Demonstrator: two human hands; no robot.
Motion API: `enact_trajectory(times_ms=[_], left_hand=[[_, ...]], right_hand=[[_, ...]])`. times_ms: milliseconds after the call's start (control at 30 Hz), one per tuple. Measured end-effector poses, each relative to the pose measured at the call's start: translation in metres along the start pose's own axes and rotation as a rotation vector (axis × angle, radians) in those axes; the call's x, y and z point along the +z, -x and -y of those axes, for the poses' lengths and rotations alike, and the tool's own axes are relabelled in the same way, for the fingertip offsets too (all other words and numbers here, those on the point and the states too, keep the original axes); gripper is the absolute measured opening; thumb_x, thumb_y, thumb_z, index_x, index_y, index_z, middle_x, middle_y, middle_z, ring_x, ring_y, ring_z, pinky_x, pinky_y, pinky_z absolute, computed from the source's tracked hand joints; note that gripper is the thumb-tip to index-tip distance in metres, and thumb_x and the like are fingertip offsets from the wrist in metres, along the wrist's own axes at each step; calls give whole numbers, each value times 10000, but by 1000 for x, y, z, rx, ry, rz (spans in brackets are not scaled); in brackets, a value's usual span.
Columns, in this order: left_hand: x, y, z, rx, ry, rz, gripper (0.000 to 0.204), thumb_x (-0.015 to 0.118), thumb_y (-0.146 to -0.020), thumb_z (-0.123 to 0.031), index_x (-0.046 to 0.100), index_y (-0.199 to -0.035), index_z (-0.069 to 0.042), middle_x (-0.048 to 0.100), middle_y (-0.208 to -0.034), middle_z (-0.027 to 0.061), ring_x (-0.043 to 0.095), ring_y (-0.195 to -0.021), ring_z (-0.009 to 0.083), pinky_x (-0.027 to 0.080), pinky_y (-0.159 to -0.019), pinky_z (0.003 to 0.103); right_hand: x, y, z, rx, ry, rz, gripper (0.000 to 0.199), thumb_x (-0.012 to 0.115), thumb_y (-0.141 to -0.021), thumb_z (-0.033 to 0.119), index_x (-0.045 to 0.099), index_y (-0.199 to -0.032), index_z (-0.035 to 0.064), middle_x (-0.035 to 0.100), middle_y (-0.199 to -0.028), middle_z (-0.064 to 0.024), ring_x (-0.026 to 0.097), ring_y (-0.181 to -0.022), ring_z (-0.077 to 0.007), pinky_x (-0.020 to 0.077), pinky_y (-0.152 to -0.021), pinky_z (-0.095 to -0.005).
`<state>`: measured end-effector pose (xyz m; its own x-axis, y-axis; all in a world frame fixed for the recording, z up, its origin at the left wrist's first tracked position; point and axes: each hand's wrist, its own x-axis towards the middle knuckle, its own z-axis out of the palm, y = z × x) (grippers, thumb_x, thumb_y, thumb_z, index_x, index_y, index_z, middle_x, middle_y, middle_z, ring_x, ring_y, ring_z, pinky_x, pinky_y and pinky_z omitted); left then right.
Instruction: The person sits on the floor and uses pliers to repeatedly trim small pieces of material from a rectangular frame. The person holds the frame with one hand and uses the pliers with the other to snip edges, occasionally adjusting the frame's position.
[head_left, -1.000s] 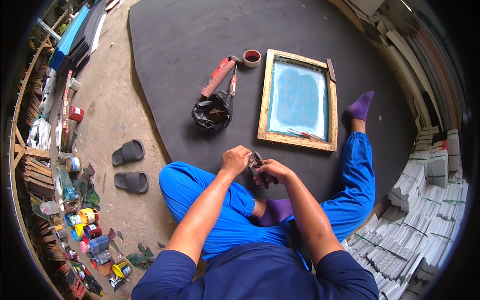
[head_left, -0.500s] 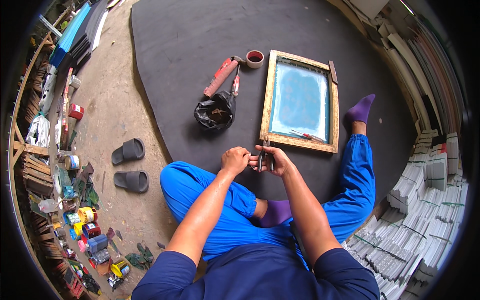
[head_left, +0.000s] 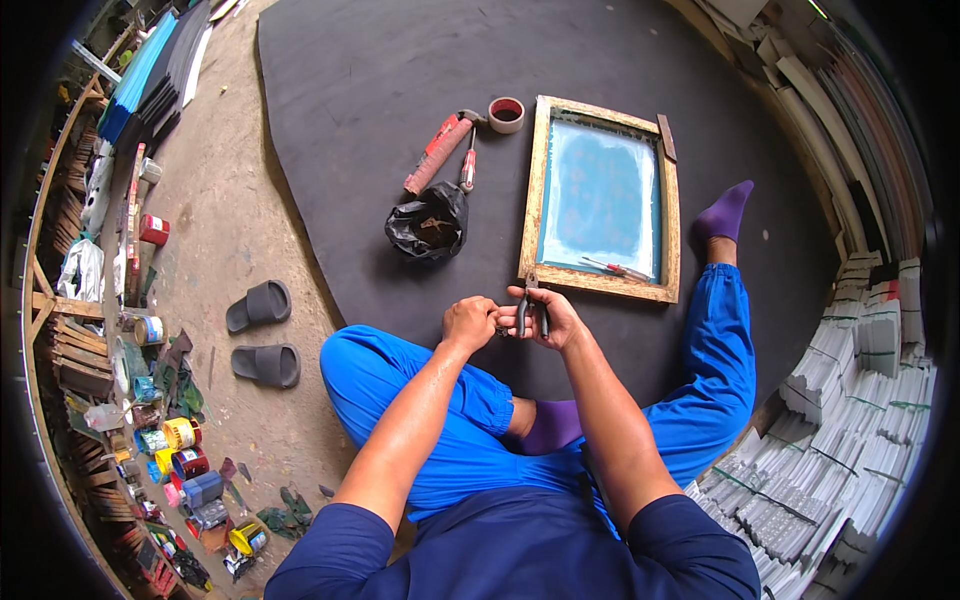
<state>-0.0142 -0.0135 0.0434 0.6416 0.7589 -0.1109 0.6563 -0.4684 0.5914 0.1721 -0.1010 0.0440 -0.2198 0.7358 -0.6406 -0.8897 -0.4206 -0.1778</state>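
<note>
My right hand (head_left: 556, 320) is turned palm up in front of the wooden frame. A pair of pliers (head_left: 532, 302) with dark handles lies in it, jaws pointing away from me toward the frame's near edge. Close by on the left is my left hand (head_left: 470, 323), back up, its fingers closed and its fingertips meeting those of the right hand. Something small and dark shows at the fingertips, too small to name. The frame (head_left: 528, 215) holds a screen (head_left: 600, 195) coated blue with a whitish border. On its near right corner lies a red-and-clear screwdriver (head_left: 615, 269).
Left of the frame are a black plastic bag (head_left: 428, 228), a hammer (head_left: 440, 150), another screwdriver (head_left: 469, 168) and a tape roll (head_left: 506, 115), all on the black mat (head_left: 360, 80). Sandals (head_left: 262, 335) and paint cans (head_left: 182, 433) lie farther left. Bundled white stacks (head_left: 800, 480) stand right.
Both hands and the pliers stay almost where they were. The view has shifted slightly; nothing has been picked up or put down.
</note>
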Motion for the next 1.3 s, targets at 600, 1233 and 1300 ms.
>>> enact_trajectory(times_ms=[600, 1233, 1300], left_hand=[[1, -2, -7, -68, 27, 50, 243, 719, -855, -365, 764, -854, -126, 731, -892, 72, 706, -853, 297, 554, -761, 440], [-20, -104, -35, 459, -698, 276, 797, 702, -804, -133, 392, -1537, -185, 308, -1636, 8, 258, -1514, 273, 223, -1208, 505], [-20, -113, -32, 493, -734, 310, 773, 691, -825, -144, 394, -1537, -197, 310, -1635, -15, 245, -1520, 264, 187, -1221, 530]], right_hand=[[35, -1, -23, -386, 1419, -939, 358, 529, -929, 240, 646, -1003, -90, 702, -910, -305, 724, -807, -421, 579, -736, -506], [43, 2, -17, -244, 1398, -952, 395, 547, -931, 281, 672, -1119, -43, 668, -1141, -312, 640, -1106, -461, 507, -975, -519], [43, 1, -23, -246, 1379, -959, 384, 549, -935, 282, 670, -1102, -41, 676, -1112, -313, 648, -1083, -466, 511, -963, -521]])
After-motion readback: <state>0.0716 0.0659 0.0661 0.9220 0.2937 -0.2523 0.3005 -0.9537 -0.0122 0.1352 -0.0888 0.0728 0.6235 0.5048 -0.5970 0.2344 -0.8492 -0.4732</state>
